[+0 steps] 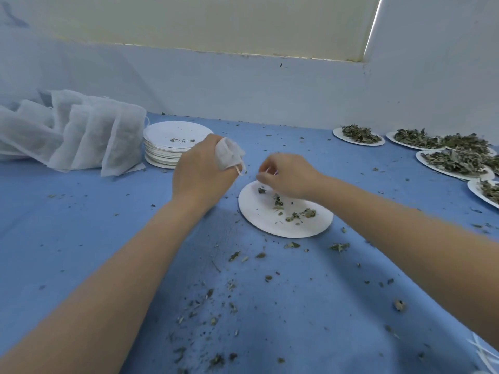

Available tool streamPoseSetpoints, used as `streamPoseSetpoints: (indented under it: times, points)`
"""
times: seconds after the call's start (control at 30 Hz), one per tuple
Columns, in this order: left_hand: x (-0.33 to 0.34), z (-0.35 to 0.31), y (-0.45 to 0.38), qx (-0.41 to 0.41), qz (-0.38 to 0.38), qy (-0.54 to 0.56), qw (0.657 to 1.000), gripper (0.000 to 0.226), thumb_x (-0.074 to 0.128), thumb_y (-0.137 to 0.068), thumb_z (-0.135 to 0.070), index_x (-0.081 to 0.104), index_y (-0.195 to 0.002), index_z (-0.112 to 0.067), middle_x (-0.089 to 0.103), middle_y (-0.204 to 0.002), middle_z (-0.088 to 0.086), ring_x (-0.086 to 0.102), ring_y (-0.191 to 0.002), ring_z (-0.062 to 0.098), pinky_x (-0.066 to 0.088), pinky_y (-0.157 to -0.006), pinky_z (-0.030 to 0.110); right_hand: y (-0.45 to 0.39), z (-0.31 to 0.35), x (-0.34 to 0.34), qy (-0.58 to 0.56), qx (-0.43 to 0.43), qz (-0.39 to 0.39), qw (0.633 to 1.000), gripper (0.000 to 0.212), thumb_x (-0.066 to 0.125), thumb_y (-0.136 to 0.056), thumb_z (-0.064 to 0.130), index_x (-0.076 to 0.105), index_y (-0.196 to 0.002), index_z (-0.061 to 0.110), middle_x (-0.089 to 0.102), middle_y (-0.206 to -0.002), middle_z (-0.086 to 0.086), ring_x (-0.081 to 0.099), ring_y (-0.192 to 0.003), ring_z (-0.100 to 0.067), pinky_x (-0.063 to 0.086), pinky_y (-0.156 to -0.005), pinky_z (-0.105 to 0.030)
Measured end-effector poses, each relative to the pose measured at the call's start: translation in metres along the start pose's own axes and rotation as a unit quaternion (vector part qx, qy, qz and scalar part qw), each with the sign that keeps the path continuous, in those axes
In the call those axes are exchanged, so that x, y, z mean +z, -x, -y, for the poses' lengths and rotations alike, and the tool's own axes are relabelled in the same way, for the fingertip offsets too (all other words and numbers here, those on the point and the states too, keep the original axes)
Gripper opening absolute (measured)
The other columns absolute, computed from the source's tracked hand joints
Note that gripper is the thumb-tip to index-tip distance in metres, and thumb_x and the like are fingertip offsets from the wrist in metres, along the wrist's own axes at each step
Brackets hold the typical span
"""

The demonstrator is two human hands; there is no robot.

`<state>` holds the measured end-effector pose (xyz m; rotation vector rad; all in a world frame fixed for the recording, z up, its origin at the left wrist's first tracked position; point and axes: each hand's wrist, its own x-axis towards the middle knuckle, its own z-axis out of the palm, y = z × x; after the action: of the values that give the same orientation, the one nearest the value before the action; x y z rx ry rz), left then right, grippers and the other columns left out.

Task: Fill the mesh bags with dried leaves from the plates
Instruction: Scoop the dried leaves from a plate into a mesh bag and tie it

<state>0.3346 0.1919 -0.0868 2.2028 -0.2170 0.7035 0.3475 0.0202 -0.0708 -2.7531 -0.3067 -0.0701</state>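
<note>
My left hand (201,168) grips a small white mesh bag (228,153), bunched up above the blue table. Its drawstring (241,170) hangs from my fingers. Just to the right, my right hand (287,175) hovers over the far edge of a white paper plate (318,221), fingertips pinched on a thin pale thread-like bit, blurred. The plate holds only a few dried leaf scraps (299,214).
Filled mesh bags (81,136) lean together at the far left beside a stack of used plates (167,152). Several plates heaped with dried leaves (456,160) line the far right. Leaf crumbs (213,314) litter the blue tablecloth. A wall runs close behind.
</note>
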Motion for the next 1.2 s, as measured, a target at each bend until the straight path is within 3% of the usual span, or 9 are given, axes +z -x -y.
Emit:
streamPoseSetpoints:
  times: [0.17, 0.3, 0.4, 0.47, 0.63, 0.77, 0.87, 1.03, 1.2]
  points:
    - [0.004, 0.003, 0.003, 0.016, 0.019, -0.028, 0.999, 0.025, 0.065, -0.074, -0.033, 0.045, -0.088, -0.035, 0.051, -0.078, -0.016, 0.049, -0.078, 0.013, 0.033, -0.064, 0.026, 0.002, -0.004, 0.023, 0.050, -0.055, 0.011, 0.997, 0.015, 0.047, -0.096, 0.028, 0.053, -0.099, 0.015, 0.044, -0.099, 0.000, 0.046, -0.091, -0.018, 0.033, -0.077, -0.024]
    - [0.005, 0.003, 0.004, 0.020, 0.026, -0.030, 0.999, 0.026, 0.065, -0.074, -0.033, 0.044, -0.087, -0.036, 0.047, -0.072, -0.021, 0.048, -0.078, 0.013, 0.032, -0.062, 0.027, 0.021, -0.015, 0.005, 0.092, -0.080, 0.050, 0.991, 0.015, 0.051, -0.093, 0.027, 0.060, -0.096, 0.015, 0.058, -0.094, 0.000, 0.053, -0.088, -0.017, 0.042, -0.074, -0.025]
    - [0.006, 0.005, 0.005, 0.021, 0.035, -0.035, 0.999, 0.024, 0.065, -0.075, -0.033, 0.046, -0.088, -0.036, 0.048, -0.072, -0.019, 0.047, -0.079, 0.014, 0.033, -0.062, 0.028, 0.035, -0.025, -0.019, 0.057, -0.056, 0.081, 0.994, 0.014, 0.052, -0.092, 0.032, 0.064, -0.090, 0.025, 0.061, -0.090, 0.012, 0.055, -0.084, -0.010, 0.042, -0.063, -0.014]
    - [0.007, 0.004, 0.006, 0.030, 0.043, -0.042, 0.998, 0.023, 0.065, -0.076, -0.034, 0.048, -0.090, -0.032, 0.049, -0.078, -0.015, 0.048, -0.080, 0.016, 0.035, -0.066, 0.029, 0.042, -0.032, -0.032, 0.051, -0.032, 0.077, 0.995, 0.021, 0.043, -0.097, 0.034, 0.063, -0.095, 0.031, 0.056, -0.091, 0.017, 0.054, -0.089, -0.011, 0.036, -0.063, -0.011]
    - [0.007, 0.002, 0.008, 0.027, 0.048, -0.049, 0.997, 0.021, 0.066, -0.076, -0.032, 0.049, -0.090, -0.030, 0.050, -0.081, -0.013, 0.046, -0.079, 0.015, 0.033, -0.066, 0.029, 0.052, -0.043, -0.027, 0.125, 0.039, 0.121, 0.984, 0.028, 0.030, -0.101, 0.029, 0.054, -0.116, 0.024, 0.049, -0.098, 0.003, 0.049, -0.083, -0.014, 0.035, -0.064, -0.024]
    - [0.007, 0.002, 0.009, 0.030, 0.061, -0.049, 0.996, 0.019, 0.065, -0.077, -0.031, 0.050, -0.089, -0.029, 0.050, -0.080, -0.015, 0.046, -0.079, 0.014, 0.033, -0.066, 0.029, 0.054, -0.038, -0.018, 0.018, 0.010, 0.101, 0.995, 0.027, 0.033, -0.097, 0.013, 0.055, -0.105, 0.027, 0.055, -0.097, 0.004, 0.058, -0.068, -0.006, 0.041, -0.053, -0.012]
    - [0.007, 0.002, 0.009, 0.026, 0.064, -0.059, 0.996, 0.023, 0.064, -0.077, -0.032, 0.055, -0.097, -0.024, 0.054, -0.087, -0.011, 0.047, -0.082, 0.015, 0.035, -0.068, 0.030, 0.051, -0.034, -0.017, 0.011, -0.036, 0.077, 0.996, 0.044, 0.030, -0.093, 0.000, 0.054, -0.116, 0.028, 0.053, -0.105, 0.007, 0.059, -0.083, -0.011, 0.046, -0.074, -0.021]
    - [0.006, 0.001, 0.009, 0.026, 0.064, -0.065, 0.996, 0.025, 0.065, -0.078, -0.033, 0.055, -0.098, -0.023, 0.053, -0.087, -0.010, 0.046, -0.081, 0.016, 0.034, -0.068, 0.029, 0.053, -0.032, -0.010, 0.088, -0.137, 0.088, 0.983, 0.058, 0.031, -0.088, -0.011, 0.058, -0.122, 0.027, 0.047, -0.131, 0.007, 0.042, -0.117, -0.014, 0.035, -0.095, -0.026]
    - [0.006, 0.001, 0.010, 0.022, 0.068, -0.056, 0.996, 0.022, 0.065, -0.078, -0.031, 0.054, -0.095, -0.026, 0.053, -0.086, -0.010, 0.046, -0.081, 0.015, 0.034, -0.067, 0.029, 0.073, -0.046, -0.021, 0.069, -0.178, 0.083, 0.978, 0.048, 0.043, -0.088, -0.008, 0.066, -0.117, 0.021, 0.058, -0.126, 0.010, 0.049, -0.117, -0.007, 0.029, -0.091, -0.001]
